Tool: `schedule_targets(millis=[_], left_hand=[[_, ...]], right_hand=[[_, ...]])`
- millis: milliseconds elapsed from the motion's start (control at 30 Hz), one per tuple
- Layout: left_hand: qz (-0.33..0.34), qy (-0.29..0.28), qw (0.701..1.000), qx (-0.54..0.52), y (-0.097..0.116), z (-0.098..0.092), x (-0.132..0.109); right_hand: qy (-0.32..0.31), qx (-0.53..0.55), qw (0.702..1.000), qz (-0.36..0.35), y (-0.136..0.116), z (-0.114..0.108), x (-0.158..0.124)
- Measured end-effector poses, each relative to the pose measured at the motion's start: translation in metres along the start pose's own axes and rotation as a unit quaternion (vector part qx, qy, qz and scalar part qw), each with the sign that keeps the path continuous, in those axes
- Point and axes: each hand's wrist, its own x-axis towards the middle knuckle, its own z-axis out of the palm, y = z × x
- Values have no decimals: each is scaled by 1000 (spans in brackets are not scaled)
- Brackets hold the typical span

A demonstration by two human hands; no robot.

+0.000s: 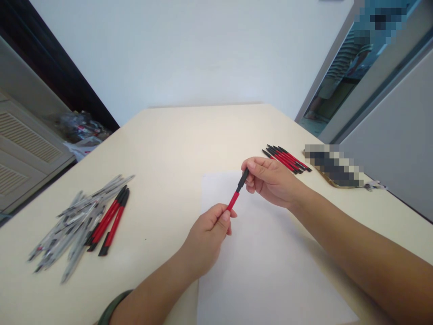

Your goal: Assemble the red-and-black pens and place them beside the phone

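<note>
Over the white paper (264, 262), your left hand (209, 234) and right hand (269, 178) pinch one red-and-black pen (238, 189) — apparently unfinished; the far-right pens (287, 160) may be done, the red pens (115, 221) at left may remain.

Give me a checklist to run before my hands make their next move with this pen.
1. Left hand gripping the red-and-black pen by its red barrel: ok.
2. Right hand holding its black end: ok.
3. Black end fully seated: cannot tell.
4. White paper lying on the table: ok.
5. Other red-and-black pens in one group: not ok; some lie beside the clear pens at left, others at right.
</note>
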Motion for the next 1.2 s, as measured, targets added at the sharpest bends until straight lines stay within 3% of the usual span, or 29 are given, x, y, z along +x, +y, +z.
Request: schedule_targets(millis=[400,1200], left_hand=[[-45,22,997,-60,6,-3,4],[-47,22,999,-7,3,-6,4]], right_hand=[[-46,15,999,-15,14,-4,-4],[-41,0,998,-46,15,-4,-5]])
